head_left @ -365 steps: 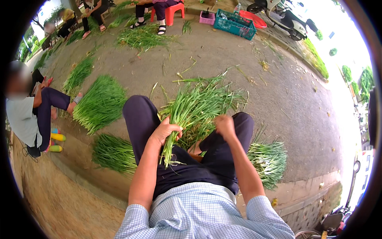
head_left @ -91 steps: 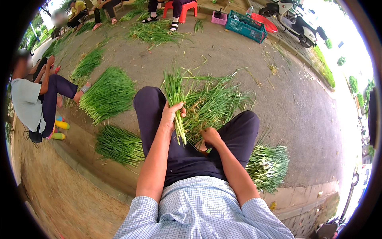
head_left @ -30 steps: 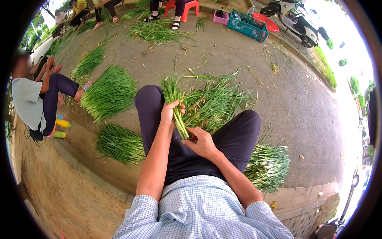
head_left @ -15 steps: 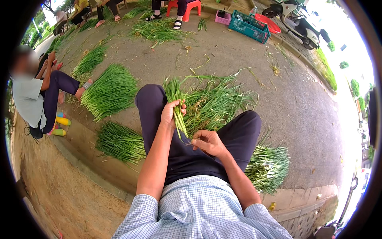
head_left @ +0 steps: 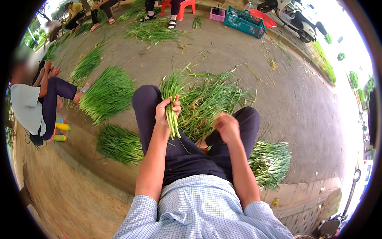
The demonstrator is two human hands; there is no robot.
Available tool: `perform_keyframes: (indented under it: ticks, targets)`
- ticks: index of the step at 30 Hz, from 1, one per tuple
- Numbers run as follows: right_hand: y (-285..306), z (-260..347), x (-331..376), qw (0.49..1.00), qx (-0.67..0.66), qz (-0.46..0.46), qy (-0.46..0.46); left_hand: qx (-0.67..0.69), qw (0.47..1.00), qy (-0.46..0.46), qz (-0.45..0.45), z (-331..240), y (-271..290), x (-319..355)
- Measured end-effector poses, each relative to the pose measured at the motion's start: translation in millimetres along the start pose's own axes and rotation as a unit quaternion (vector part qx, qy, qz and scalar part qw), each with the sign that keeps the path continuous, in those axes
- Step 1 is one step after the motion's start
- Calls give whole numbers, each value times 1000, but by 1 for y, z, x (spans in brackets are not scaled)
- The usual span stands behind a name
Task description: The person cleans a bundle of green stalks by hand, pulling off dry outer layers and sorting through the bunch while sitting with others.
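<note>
Green chive bunch (head_left: 172, 104) in L hand (head_left: 166, 113)

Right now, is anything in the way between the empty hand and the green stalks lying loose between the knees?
Nothing visible blocks it. The right hand hovers right at the loose pile of green stalks on the ground between the knees, with only air between. The left hand holds its own bunch of stalks off to the side.

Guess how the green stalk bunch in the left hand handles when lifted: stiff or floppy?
Probably fairly stiff: the stalk bunch stands upright above the left hand. Likely light, since one grip holds it. Loose stalks may slip out, as the bunch looks untied.
</note>
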State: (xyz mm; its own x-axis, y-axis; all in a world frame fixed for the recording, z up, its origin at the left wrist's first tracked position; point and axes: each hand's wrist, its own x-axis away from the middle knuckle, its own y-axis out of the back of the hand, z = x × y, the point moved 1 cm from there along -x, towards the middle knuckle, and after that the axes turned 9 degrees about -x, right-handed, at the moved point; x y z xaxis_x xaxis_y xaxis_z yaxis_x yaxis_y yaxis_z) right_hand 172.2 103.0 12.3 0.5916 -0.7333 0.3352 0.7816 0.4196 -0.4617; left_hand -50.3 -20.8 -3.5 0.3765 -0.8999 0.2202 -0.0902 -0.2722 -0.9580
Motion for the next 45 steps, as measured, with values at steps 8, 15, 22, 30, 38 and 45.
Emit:
perform_keyframes:
  ticks: [8, 15, 22, 30, 38, 45]
  targets:
    - [-84, -35, 32, 915, 200, 350, -17, -49, 998, -34, -29, 4, 6, -2]
    - [-85, -56, 35, 959, 90, 265, -34, -27, 999, -16, -18, 6, 17, -7]
    - [-77, -52, 36, 962, 23, 246, -114, -43, 997, -38, -43, 10, 14, -7]
    - [-31, -26, 35, 926, -48, 310, -208, -68, 997, -32, -14, 8, 10, -3]
    - [-10, 13, 32, 884, -242, 398, -29, -76, 996, 11, 42, 2, 17, -2]
    - [8, 76, 30, 836, -362, 400, 99, -69, 997, -28, -33, 6, 15, -3]
